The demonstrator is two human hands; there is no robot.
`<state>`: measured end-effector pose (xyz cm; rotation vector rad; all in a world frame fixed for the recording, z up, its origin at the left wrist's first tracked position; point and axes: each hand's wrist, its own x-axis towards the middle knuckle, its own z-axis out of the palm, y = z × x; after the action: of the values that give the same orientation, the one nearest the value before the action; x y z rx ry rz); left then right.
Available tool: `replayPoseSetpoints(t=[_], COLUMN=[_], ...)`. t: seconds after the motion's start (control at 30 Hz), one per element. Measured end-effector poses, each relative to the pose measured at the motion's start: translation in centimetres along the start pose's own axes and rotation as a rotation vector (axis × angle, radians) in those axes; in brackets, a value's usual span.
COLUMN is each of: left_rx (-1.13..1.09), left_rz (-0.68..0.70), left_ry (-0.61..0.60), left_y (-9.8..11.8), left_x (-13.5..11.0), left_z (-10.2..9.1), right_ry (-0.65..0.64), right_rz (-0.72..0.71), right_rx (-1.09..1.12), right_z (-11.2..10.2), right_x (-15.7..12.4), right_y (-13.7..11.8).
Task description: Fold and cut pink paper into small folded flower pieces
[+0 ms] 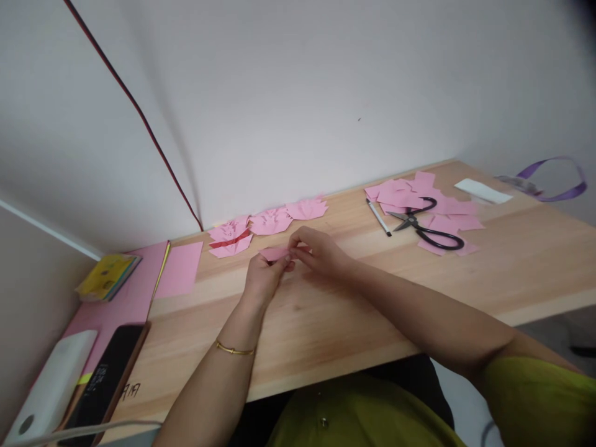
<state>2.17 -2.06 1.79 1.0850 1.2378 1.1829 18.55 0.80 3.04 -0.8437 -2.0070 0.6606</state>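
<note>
A small piece of pink paper [274, 253] is pinched between both hands above the middle of the wooden table. My left hand [263, 273] grips its left part, with the thumb on top. My right hand [321, 251] has thumb and fingers closed on the right side of the same piece, hiding part of it. Behind the hands, along the wall, lie several folded pink paper shapes [271, 220]. One of them at the left carries a red strip [230, 238].
At the right, black-handled scissors [410, 221] lie spread over pink paper scraps [400, 194], beside a pen [379, 217]. A white strip [483, 190] is farther right. On the left are pink sheets [179, 268], a yellow packet [108, 276], a phone [109, 379] and a white device [58, 385].
</note>
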Motion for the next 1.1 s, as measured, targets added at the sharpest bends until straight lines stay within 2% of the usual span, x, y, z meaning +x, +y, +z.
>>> replayPoseSetpoints(t=[0.13, 0.47, 0.77, 0.97, 1.1], left_rx=[-0.072, -0.184, -0.11, 0.121, 0.181], left_rz=[-0.025, 0.012, 0.076, 0.197, 0.241], left_ry=[-0.02, 0.006, 0.003, 0.029, 0.012], left_y=[-0.1, -0.1, -0.6, 0.1, 0.6], left_x=[0.0, 0.2, 0.4, 0.0, -0.3], left_z=[0.0, -0.3, -0.4, -0.4, -0.3], right_ry=[0.018, 0.0, -0.014, -0.076, -0.123], right_rz=[0.009, -0.031, -0.003, 0.02, 0.008], right_rx=[0.031, 0.05, 0.032, -0.001, -0.066], right_z=[0.1, 0.1, 0.1, 0.2, 0.1], right_x=[-0.1, 0.0, 0.1, -0.1, -0.1], right_y=[0.3, 0.2, 0.2, 0.6, 0.6])
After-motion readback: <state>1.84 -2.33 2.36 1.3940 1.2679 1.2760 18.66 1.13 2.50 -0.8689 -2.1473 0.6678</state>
